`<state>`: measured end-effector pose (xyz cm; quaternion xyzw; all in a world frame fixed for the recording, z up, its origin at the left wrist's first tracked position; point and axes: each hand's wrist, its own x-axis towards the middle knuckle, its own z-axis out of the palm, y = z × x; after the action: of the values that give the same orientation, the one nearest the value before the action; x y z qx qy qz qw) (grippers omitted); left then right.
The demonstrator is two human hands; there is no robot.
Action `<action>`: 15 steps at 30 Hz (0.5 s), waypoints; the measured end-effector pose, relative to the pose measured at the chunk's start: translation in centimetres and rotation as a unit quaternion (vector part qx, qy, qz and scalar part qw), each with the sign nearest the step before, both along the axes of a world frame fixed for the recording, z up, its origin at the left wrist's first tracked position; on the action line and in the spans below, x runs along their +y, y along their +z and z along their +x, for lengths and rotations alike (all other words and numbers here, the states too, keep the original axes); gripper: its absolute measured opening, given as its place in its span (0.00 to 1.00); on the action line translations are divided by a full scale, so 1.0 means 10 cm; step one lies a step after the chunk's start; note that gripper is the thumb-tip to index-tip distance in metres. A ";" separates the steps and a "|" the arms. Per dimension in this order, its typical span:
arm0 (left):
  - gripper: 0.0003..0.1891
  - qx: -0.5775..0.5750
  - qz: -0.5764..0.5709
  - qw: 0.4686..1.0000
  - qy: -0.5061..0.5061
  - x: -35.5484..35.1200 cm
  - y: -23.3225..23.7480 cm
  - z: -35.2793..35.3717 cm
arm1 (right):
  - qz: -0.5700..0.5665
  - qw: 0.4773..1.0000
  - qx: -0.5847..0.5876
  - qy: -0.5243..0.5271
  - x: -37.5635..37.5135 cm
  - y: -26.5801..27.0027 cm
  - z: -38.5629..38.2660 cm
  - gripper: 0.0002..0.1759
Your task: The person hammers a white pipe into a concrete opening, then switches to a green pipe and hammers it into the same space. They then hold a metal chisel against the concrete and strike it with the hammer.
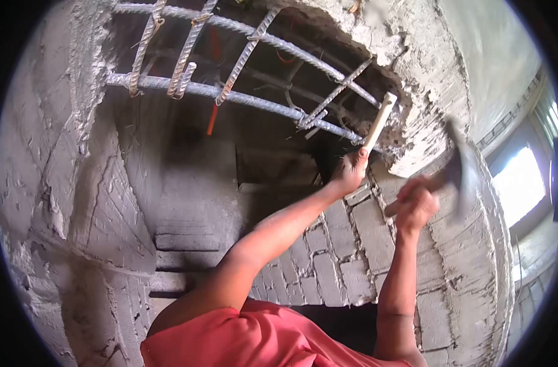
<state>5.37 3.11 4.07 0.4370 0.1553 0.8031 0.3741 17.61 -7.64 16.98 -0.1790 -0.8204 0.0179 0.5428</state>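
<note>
My left hand [351, 174] is wrapped round a pale, chisel-like rod [380, 120] that slants up to the right. The rod's upper end overlaps the broken concrete edge [416, 110] in this view; its lower part is hidden by my fingers. To the right, my right hand [417, 202] grips a hammer [461, 174] by its handle. The hammer's dark head is smeared by motion and stands to the right of the rod, apart from it. Just above my left hand run the ends of the exposed steel bars [279, 109].
Ribbed rebar tied with cross bars spans the opening at the top, with an orange strip [212, 119] hanging from it. Below my arms is a brick wall [328, 269]. Rough plastered concrete [46, 140] stands at left, and a bright window opening [520, 183] at right.
</note>
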 end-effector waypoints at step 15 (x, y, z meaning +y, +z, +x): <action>0.31 -0.037 0.016 0.998 0.045 -0.10 0.16 0.07 | 0.067 0.987 -0.066 0.127 -0.35 0.10 -0.07 0.34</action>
<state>6.10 2.12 5.72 0.4058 0.1480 0.8372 0.3355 16.86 -11.17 17.94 -0.0372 -0.8700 0.0201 0.4912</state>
